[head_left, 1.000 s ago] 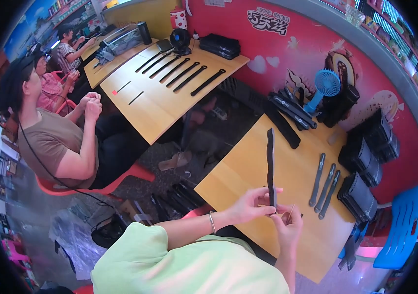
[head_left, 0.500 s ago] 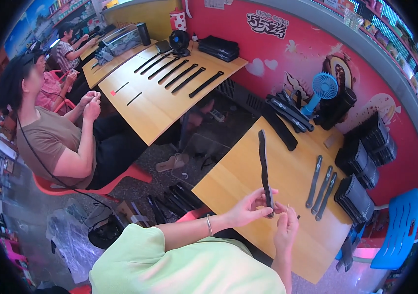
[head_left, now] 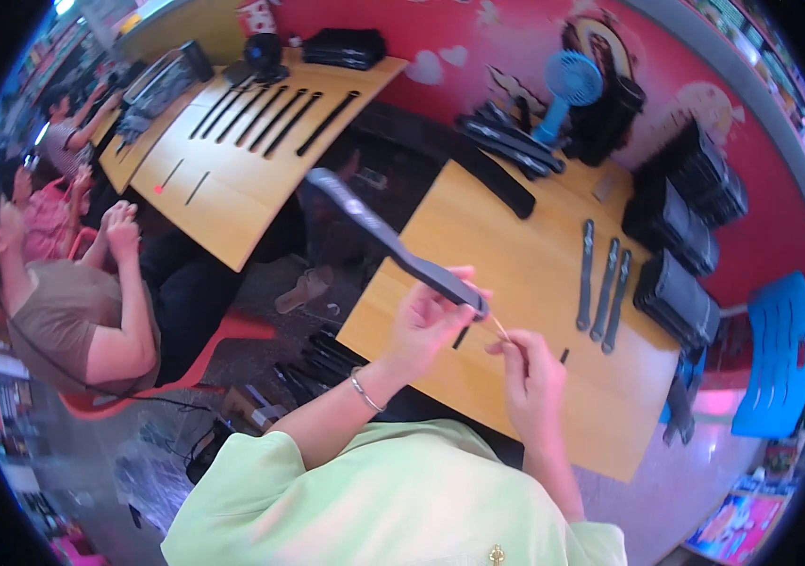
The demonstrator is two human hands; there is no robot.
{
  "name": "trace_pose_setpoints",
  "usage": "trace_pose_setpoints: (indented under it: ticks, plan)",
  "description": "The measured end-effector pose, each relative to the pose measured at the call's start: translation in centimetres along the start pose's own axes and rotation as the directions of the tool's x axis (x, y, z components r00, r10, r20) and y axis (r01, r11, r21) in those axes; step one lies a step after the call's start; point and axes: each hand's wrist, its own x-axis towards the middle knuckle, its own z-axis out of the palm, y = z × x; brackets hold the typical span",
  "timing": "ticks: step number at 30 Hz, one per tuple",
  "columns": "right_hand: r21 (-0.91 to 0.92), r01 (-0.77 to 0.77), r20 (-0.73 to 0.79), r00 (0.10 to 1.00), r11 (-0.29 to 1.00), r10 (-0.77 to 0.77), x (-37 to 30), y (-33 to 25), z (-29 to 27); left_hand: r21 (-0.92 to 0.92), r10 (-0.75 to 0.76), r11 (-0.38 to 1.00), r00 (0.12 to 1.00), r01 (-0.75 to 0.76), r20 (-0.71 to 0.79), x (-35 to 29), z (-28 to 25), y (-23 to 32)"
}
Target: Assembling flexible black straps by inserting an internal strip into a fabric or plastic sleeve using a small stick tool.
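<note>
My left hand (head_left: pixel 432 325) is closed around one end of a long black strap (head_left: pixel 379 229), which stretches up and to the left over the table's edge. The fingers of my right hand (head_left: pixel 532 377) pinch a thin, light-coloured stick (head_left: pixel 498 326). Its tip points at the held end of the strap; whether it touches is too small to tell. A short black strip (head_left: pixel 460 339) shows just below the left fingers. Another small dark piece (head_left: pixel 564 356) is beside my right hand.
Three straps (head_left: pixel 586 275) lie on my wooden table (head_left: pixel 515 250), near bundled black straps (head_left: pixel 678 300). Behind are a blue fan (head_left: pixel 572 79) and more straps (head_left: pixel 506 141). At left a person (head_left: pixel 82 311) sits by another table (head_left: pixel 232 212) with straps. A blue chair (head_left: pixel 772 363) is at right.
The strap has swung from nearly upright to slanting up and left. Both hands have shifted slightly left and up in the picture, and the whole view has moved.
</note>
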Motion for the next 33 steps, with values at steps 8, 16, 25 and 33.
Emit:
trace_pose_setpoints:
  ticks: [8, 16, 25, 33]
  plan:
    - [-0.085, 0.139, -0.01, 0.99, 0.987, -0.14, 0.8, 0.25, 0.07, -0.057, 0.02, 0.998, 0.999, -0.018, 0.033, 0.27, 0.5, 0.18]
    - [-0.092, 0.122, -0.014, 0.992, 0.988, -0.124, 0.53, 0.37, -0.01, 0.066, 0.066, 0.996, 0.997, -0.068, 0.03, 0.21, 0.35, -0.09]
    - [0.026, -0.005, 0.004, 1.0, 1.0, 0.005, 0.44, 0.35, 0.02, 0.286, 0.255, 0.919, 0.962, -0.273, 0.098, 0.11, 0.57, -0.08]
    - [0.034, 0.017, 0.015, 1.0, 0.999, -0.017, 0.4, 0.42, -0.29, 0.3, 0.242, 0.921, 0.968, -0.25, 0.063, 0.14, 0.97, 0.0]
